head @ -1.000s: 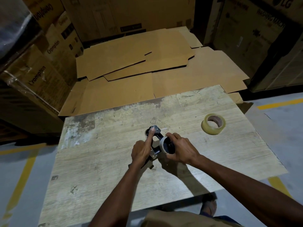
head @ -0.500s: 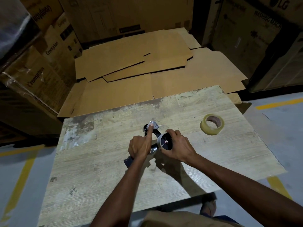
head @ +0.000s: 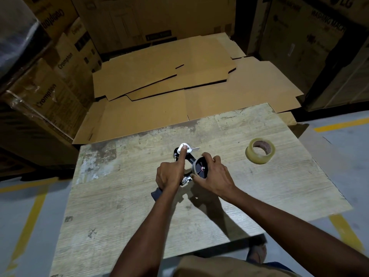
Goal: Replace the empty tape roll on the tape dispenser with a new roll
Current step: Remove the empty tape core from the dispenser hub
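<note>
Your left hand (head: 169, 174) grips the tape dispenser (head: 190, 159) by its handle (head: 156, 194). Three fingers are curled and the index finger is straight, its tip resting on the metal plate (head: 182, 146) at the front end. Your right hand (head: 216, 177) has thumb and fingers curled round the black wheel (head: 200, 169), just to the right of the left hand.

The new tape roll (head: 260, 151) lies flat on the table (head: 129, 220), untouched, well apart to the right of your right hand and slightly beyond it.

Bare board lies between your fingertips and the table's far edge, where flattened cardboard (head: 159, 80) begins. The right edge runs past the tape roll. There is broad open board to the left of your left hand and on the near side of both wrists. Stacked boxes (head: 60, 80) stand well beyond.

Compared with one second ago:
- Both hands sit slightly further left.
- The handle's dark end now shows below the left wrist.
- The wheel's dark face is turned more toward you.
- The tape roll is where it was.
</note>
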A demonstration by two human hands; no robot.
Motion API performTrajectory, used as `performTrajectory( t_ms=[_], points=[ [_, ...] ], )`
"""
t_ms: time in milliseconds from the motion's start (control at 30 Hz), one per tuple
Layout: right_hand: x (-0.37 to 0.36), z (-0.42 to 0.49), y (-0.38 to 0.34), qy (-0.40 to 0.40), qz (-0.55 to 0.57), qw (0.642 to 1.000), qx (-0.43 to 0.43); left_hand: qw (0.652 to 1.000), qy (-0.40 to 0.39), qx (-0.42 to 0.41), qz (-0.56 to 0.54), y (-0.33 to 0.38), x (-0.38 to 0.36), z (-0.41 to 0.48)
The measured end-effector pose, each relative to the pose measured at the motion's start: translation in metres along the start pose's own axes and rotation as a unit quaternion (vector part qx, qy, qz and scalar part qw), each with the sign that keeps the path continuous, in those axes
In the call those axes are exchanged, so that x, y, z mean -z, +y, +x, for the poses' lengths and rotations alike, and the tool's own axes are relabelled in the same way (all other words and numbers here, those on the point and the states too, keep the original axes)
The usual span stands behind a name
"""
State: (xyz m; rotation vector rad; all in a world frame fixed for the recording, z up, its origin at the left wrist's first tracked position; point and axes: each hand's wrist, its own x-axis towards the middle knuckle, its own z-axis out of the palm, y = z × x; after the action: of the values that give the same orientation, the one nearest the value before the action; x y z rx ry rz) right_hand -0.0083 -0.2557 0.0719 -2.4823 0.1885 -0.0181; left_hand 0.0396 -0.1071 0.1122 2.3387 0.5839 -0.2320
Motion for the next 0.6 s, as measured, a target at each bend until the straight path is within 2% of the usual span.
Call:
performTrajectory(
  t_ms=[267,500,600],
  points=[
    [-0.003,0.008,-0.008,0.024,-0.04,0.998,0.042,0.999,0.045,-0.024,0.016,-0.002,0.005,0.008],
    [0.0,0.011,-0.011,-0.079,-0.122,0.974,0.172,0.997,0.035,-0.04,0.051,-0.02,0.01,0.023],
    [-0.001,0.014,-0.013,-0.097,-0.152,0.964,0.197,0.998,0.031,-0.027,0.04,-0.024,0.009,0.027]
  ],
)
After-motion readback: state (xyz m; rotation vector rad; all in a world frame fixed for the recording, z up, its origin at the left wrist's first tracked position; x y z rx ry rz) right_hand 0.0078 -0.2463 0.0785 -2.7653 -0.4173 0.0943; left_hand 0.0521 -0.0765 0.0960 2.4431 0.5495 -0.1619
